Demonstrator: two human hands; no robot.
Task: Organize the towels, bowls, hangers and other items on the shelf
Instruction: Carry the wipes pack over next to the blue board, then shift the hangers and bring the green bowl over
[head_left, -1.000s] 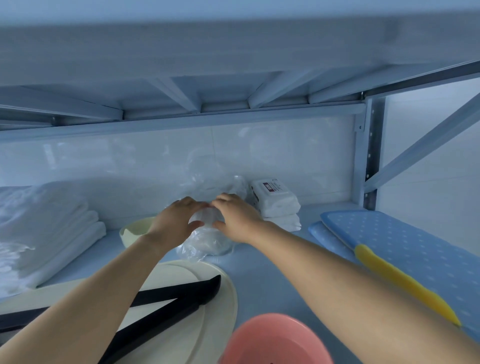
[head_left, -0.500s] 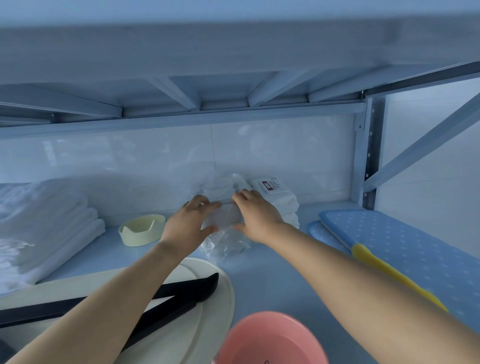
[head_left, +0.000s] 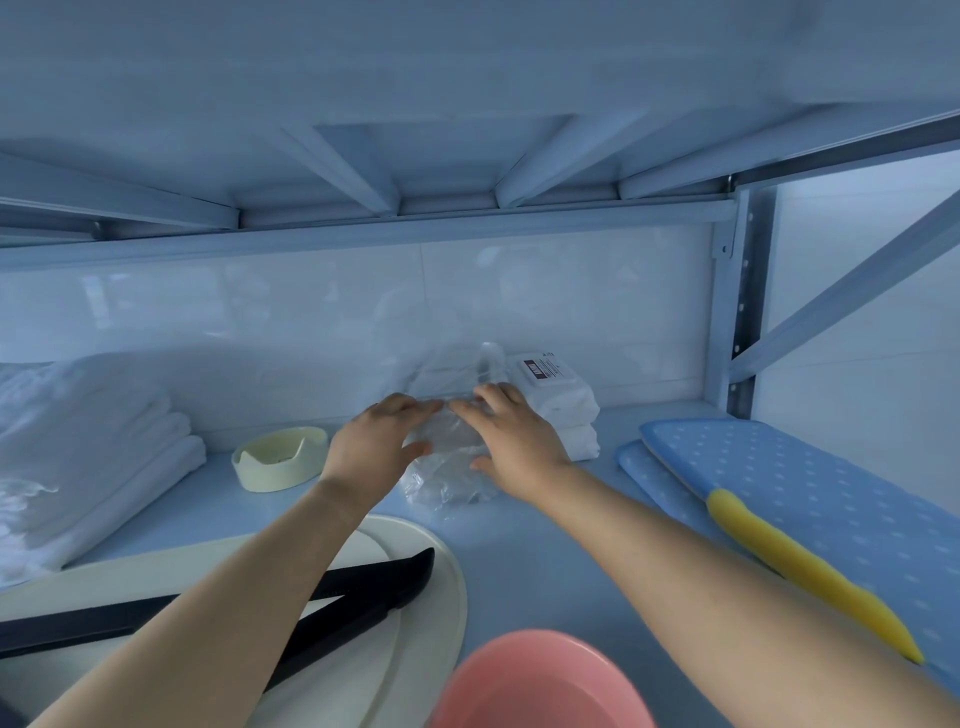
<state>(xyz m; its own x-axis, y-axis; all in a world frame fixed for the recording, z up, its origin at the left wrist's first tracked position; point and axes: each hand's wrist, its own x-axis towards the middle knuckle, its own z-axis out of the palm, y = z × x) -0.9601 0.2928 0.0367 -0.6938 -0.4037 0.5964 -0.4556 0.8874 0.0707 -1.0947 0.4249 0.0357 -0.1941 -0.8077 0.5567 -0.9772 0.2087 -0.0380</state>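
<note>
Left hand (head_left: 374, 447), right hand (head_left: 511, 441) both clasped plastic bag (head_left: 447, 470), thumbs near side, fingers over top. Bag sat mid-shelf, just beside wipes pack (head_left: 558, 400). Step looked like seating bag; next called for gentle release.

- The left hand (head_left: 371, 447) and right hand (head_left: 511, 441) are covering the middle of the clear plastic bag (head_left: 447, 483). Its contents are not showing, nor whether the fingers are gripping or only lying on it.
- The left forearm (head_left: 249, 587) is crossing the black hanger (head_left: 384, 582), whose far end is running off the left edge.
- The bottom edge is cutting the pink bowl (head_left: 540, 680) and cream tray (head_left: 441, 623).
- The towels (head_left: 88, 441) are running off left.
- The wipes pack (head_left: 550, 395) label is printing too small to read.
</note>
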